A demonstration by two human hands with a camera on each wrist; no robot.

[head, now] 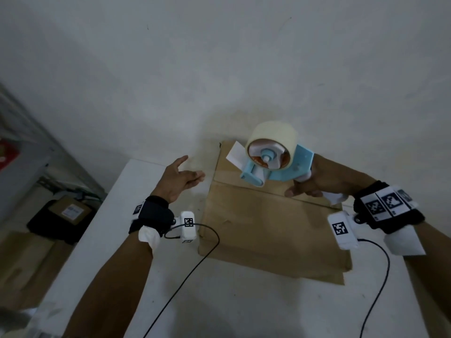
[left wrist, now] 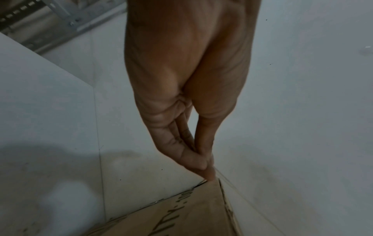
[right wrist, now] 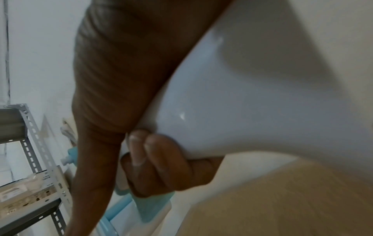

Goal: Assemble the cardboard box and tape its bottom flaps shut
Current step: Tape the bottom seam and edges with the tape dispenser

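A flattened brown cardboard box lies on the white table, its far end against the wall. My right hand grips the white handle of a light-blue tape dispenser, held above the box's far part; a cream tape roll sits on it and a loose tape end sticks out to the left. In the right wrist view my fingers curl round the handle. My left hand hovers with straight fingers left of the box's far corner. In the left wrist view its fingertips point at the box corner.
A white wall stands right behind the table. To the left, off the table, a metal shelf rack and a dark bag with a small box sit on the floor. Black cables trail from both wrist cameras.
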